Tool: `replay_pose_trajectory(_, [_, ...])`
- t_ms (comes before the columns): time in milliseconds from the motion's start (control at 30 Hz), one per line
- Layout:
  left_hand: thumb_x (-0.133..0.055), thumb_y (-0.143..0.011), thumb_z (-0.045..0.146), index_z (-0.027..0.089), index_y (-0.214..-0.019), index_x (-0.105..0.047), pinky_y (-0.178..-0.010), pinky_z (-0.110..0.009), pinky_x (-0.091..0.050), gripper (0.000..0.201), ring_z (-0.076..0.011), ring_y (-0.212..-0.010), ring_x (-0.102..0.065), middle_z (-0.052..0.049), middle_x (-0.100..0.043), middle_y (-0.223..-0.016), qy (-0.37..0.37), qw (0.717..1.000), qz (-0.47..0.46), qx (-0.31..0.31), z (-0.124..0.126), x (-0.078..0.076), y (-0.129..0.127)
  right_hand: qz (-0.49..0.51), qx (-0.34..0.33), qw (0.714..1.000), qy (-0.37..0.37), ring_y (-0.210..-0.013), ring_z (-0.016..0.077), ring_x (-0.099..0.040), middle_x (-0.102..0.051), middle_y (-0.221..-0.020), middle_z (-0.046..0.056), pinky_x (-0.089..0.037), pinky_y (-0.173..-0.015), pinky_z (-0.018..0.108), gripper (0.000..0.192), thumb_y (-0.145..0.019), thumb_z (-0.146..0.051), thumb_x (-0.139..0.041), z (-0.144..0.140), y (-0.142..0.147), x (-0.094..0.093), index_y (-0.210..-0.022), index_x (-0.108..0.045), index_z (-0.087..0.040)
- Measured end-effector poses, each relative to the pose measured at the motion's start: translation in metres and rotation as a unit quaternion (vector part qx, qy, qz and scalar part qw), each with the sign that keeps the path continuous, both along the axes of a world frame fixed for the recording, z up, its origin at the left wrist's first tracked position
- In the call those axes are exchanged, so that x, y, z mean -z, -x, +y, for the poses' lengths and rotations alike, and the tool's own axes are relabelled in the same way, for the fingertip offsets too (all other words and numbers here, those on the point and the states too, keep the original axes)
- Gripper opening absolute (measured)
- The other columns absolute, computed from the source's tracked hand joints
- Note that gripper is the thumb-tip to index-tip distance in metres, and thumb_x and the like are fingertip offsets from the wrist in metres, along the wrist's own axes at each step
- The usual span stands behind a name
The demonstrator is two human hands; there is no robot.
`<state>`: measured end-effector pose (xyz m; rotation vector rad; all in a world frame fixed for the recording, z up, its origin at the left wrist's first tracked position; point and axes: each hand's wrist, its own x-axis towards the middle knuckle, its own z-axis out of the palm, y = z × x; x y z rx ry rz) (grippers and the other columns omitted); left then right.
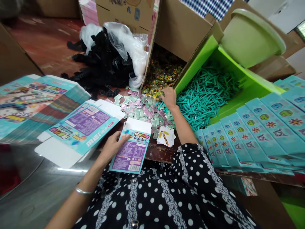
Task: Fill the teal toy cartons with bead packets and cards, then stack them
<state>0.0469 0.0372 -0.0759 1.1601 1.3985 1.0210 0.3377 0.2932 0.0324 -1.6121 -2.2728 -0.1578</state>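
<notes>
My left hand [113,145] holds a small blue and purple printed carton [132,149] with its top flap open, resting against my lap. My right hand [168,97] reaches forward to the far edge of a heap of small pastel packets [140,108], fingers curled down on the mouth of a tipped cardboard box [177,28] that spills tiny coloured beads [162,74]. Whether it grips anything is hidden. Just right of that hand lies a pile of teal sticks [205,92] in a green tray [252,84].
Flat unfolded cartons [78,127] are stacked at left. A fanned row of teal cartons [259,130] lies at right. Black parts in a clear plastic bag [105,60] sit at the back, a green tub [250,35] is at upper right, and small printed leaflets [166,136] lie near my lap.
</notes>
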Motion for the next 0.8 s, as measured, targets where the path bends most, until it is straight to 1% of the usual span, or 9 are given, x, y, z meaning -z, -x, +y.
replay_pose_trajectory(67, [-0.077,-0.075,0.092,0.020,-0.085,-0.067,-0.068,-0.032,-0.050,0.073,-0.0253,-0.079,-0.067,-0.005,-0.073,-0.084,0.003,1.000,-0.008,0.001,0.001,0.003,0.001,0.159,0.010,0.987,-0.026,-0.118,0.0327,-0.072,-0.079,-0.122,0.014,-0.054,-0.110,0.050,0.022,-0.104,-0.032,-0.070,-0.008,-0.001,-0.008,-0.121,-0.075,-0.019])
replay_pose_trajectory(167, [-0.079,-0.073,0.092,0.019,-0.091,-0.070,-0.067,-0.033,-0.051,0.076,-0.0268,-0.081,-0.068,-0.006,-0.075,-0.086,0.010,1.000,-0.018,-0.002,0.002,0.006,0.000,0.351,-0.038,0.936,-0.008,-0.092,0.0242,-0.073,-0.075,-0.103,0.006,-0.062,-0.088,0.040,0.035,-0.103,-0.051,-0.071,-0.035,0.003,-0.017,-0.126,-0.067,-0.025])
replay_pose_trajectory(233, [-0.080,-0.072,0.092,0.019,-0.094,-0.072,-0.068,-0.033,-0.051,0.077,-0.0276,-0.083,-0.069,-0.007,-0.076,-0.089,0.006,1.000,-0.020,-0.001,0.002,0.005,-0.002,0.409,-0.078,0.909,0.033,-0.086,0.0214,-0.071,-0.070,-0.100,0.003,-0.062,-0.077,0.036,0.044,-0.101,-0.055,-0.074,-0.061,0.011,-0.020,-0.134,-0.061,-0.029])
replay_pose_trajectory(333, [-0.080,-0.073,0.090,0.019,-0.092,-0.071,-0.070,-0.034,-0.051,0.074,-0.0271,-0.083,-0.068,-0.006,-0.076,-0.089,-0.009,1.000,-0.015,0.002,-0.001,-0.003,-0.005,0.434,-0.113,0.889,0.094,-0.080,0.0190,-0.068,-0.065,-0.093,0.000,-0.061,-0.067,0.032,0.050,-0.097,-0.055,-0.079,-0.102,0.028,-0.025,-0.136,-0.060,-0.030])
replay_pose_trajectory(433, [-0.080,-0.075,0.087,0.020,-0.094,-0.070,-0.072,-0.033,-0.051,0.071,-0.0262,-0.083,-0.068,-0.005,-0.076,-0.089,-0.029,0.999,-0.029,0.002,-0.007,-0.012,-0.006,0.428,-0.138,0.880,0.150,-0.073,0.0163,-0.064,-0.064,-0.089,-0.001,-0.060,-0.062,0.030,0.046,-0.093,-0.053,-0.083,-0.133,0.044,-0.029,-0.129,-0.065,-0.030])
replay_pose_trajectory(533, [-0.081,-0.077,0.084,0.019,-0.099,-0.070,-0.073,-0.033,-0.052,0.069,-0.0266,-0.084,-0.070,-0.006,-0.077,-0.092,-0.047,0.998,-0.048,-0.009,-0.012,-0.019,-0.003,0.391,-0.167,0.883,0.199,-0.074,0.0153,-0.066,-0.070,-0.099,0.000,-0.060,-0.064,0.030,0.033,-0.096,-0.049,-0.080,-0.151,0.053,-0.032,-0.119,-0.072,-0.027])
replay_pose_trajectory(633, [-0.083,-0.078,0.082,0.019,-0.101,-0.071,-0.072,-0.033,-0.053,0.068,-0.0267,-0.083,-0.070,-0.006,-0.078,-0.093,-0.061,0.995,-0.064,-0.036,-0.016,-0.024,0.000,0.276,-0.215,0.917,0.190,-0.088,0.0175,-0.069,-0.074,-0.102,0.003,-0.058,-0.081,0.034,0.018,-0.102,-0.039,-0.075,-0.164,0.057,-0.036,-0.100,-0.077,-0.022])
replay_pose_trajectory(700, [-0.084,-0.079,0.080,0.019,-0.101,-0.071,-0.072,-0.033,-0.053,0.067,-0.0259,-0.081,-0.070,-0.006,-0.077,-0.091,-0.070,0.994,-0.072,-0.048,-0.018,-0.028,0.001,0.172,-0.255,0.937,0.165,-0.100,0.0197,-0.067,-0.074,-0.105,0.005,-0.053,-0.093,0.036,0.020,-0.104,-0.034,-0.075,-0.170,0.058,-0.039,-0.090,-0.077,-0.020])
replay_pose_trajectory(800, [-0.085,-0.079,0.077,0.019,-0.099,-0.071,-0.072,-0.033,-0.054,0.063,-0.0256,-0.081,-0.071,-0.006,-0.078,-0.091,-0.085,0.994,-0.065,-0.038,-0.021,-0.032,0.000,0.046,-0.286,0.942,0.172,-0.104,0.0210,-0.064,-0.074,-0.108,0.007,-0.047,-0.095,0.036,0.022,-0.105,-0.031,-0.075,-0.175,0.059,-0.045,-0.086,-0.078,-0.020])
